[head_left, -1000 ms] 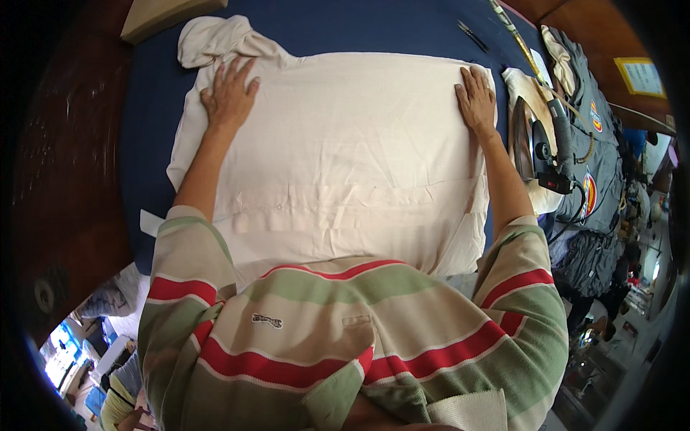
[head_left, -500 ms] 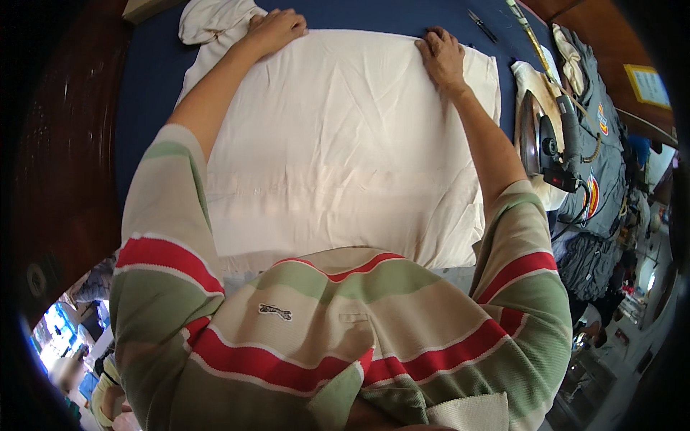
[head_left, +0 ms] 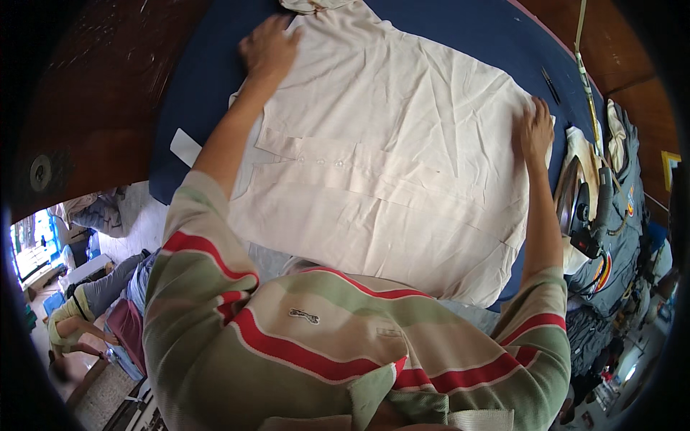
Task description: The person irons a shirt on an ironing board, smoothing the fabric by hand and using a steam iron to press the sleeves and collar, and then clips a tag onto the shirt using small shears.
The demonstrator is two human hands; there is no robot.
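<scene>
A cream button-front shirt [head_left: 424, 122] lies spread and creased over the blue table cover [head_left: 474, 32]. Its button placket [head_left: 359, 169] runs across the middle, facing up, with the front edges parted at the left. My left hand [head_left: 272, 49] is at the shirt's far left edge, fingers spread and slightly blurred. At the far right edge rests my right hand [head_left: 537, 133], its fingers stretched along the cloth. Bunched fabric [head_left: 313, 6] at the top is partly cut off by the picture's rim.
A clothes iron [head_left: 578, 205] stands on a pale pad at the right, beside dark grey garments [head_left: 625, 215]. A slim dark tool [head_left: 550, 85] lies near the far right edge. A white card [head_left: 185, 147] sits at the left table edge. Another person [head_left: 79, 323] is at lower left.
The shirt lies turned in view, and its placket and parted front now show clearly. My hands are farther apart, the right one now down the right edge. My view has shifted.
</scene>
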